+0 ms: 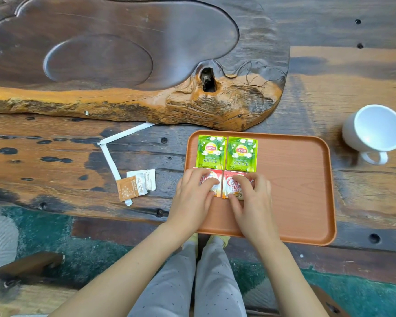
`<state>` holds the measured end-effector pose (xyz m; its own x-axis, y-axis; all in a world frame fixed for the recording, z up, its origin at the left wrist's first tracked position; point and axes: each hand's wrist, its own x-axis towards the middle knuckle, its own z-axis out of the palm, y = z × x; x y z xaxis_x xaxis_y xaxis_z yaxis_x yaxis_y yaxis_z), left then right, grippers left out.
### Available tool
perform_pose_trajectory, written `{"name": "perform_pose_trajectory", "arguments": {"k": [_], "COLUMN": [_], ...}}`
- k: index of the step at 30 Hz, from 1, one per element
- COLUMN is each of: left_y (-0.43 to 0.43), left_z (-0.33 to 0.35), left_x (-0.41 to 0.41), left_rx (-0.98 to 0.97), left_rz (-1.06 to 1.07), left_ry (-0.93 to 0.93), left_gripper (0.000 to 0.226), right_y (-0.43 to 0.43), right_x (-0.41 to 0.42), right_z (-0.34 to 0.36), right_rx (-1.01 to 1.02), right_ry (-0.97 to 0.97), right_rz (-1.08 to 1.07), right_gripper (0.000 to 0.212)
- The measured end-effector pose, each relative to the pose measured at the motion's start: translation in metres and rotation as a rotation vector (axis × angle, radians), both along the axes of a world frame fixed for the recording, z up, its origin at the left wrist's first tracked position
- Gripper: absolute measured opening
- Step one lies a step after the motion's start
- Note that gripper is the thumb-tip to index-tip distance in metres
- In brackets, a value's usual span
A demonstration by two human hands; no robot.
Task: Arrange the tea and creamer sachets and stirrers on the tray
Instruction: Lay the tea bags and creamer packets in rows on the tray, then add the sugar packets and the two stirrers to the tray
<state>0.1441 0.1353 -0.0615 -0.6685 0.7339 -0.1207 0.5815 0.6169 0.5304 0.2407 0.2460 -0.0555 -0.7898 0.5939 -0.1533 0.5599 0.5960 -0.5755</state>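
Note:
An orange-brown tray [302, 179] lies on the wooden table at the right. Two green tea sachets [211, 152] [242, 154] sit side by side at its far left corner. Just below them lie two red creamer sachets [215, 177] [231, 184], side by side. My left hand [192, 197] presses its fingers on the left creamer sachet and my right hand [252, 200] presses on the right one. Left of the tray, on the table, lie two white wrapped stirrers [126, 133] [110, 160], an orange sugar sachet [129, 187] and a white sachet [146, 178].
A large carved wooden tea board [124, 65] fills the far side of the table. A white cup [375, 131] lies tipped toward me to the right of the tray. The tray's right half is bare. My legs and green floor show below the table edge.

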Motion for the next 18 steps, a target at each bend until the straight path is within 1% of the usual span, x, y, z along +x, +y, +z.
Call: {"name": "perform_pose_trajectory", "arguments": {"k": [5,8,9,11,13,14,16,18], "left_y": [-0.001,-0.004,-0.009,-0.027,-0.055,-0.072,-0.102,-0.120], "left_z": [0.002,0.008,0.012,0.019,0.024,0.025,0.025,0.023], "left_x": [-0.002,-0.010,-0.016,-0.033,-0.054,-0.064,-0.077,-0.080], "left_rx": [0.019,0.082,0.109,0.127,0.066,-0.003,-0.177,-0.289], "left_rz": [-0.033,-0.059,-0.042,0.069,0.207,0.253,0.285,0.256], "left_ry": [0.001,-0.011,-0.008,0.018,0.063,0.067,0.020,-0.014], "left_gripper": [0.025,0.023,0.023,0.025,0.030,0.033,0.041,0.047], "right_y": [0.001,-0.001,-0.003,-0.011,-0.025,-0.034,-0.056,-0.080], "right_x": [-0.002,-0.006,-0.010,-0.022,-0.041,-0.053,-0.077,-0.099], "right_z": [0.002,0.010,0.013,0.019,0.025,0.026,0.024,0.015], "right_rx": [0.003,-0.027,-0.035,-0.052,-0.055,-0.046,0.007,0.078], "right_ry": [-0.025,0.028,0.055,0.096,0.108,0.098,0.073,0.019], "right_rz": [-0.001,-0.042,-0.048,-0.018,0.084,0.151,0.293,0.404], "right_gripper": [0.035,0.035,0.033,0.029,0.028,0.028,0.026,0.026]}}
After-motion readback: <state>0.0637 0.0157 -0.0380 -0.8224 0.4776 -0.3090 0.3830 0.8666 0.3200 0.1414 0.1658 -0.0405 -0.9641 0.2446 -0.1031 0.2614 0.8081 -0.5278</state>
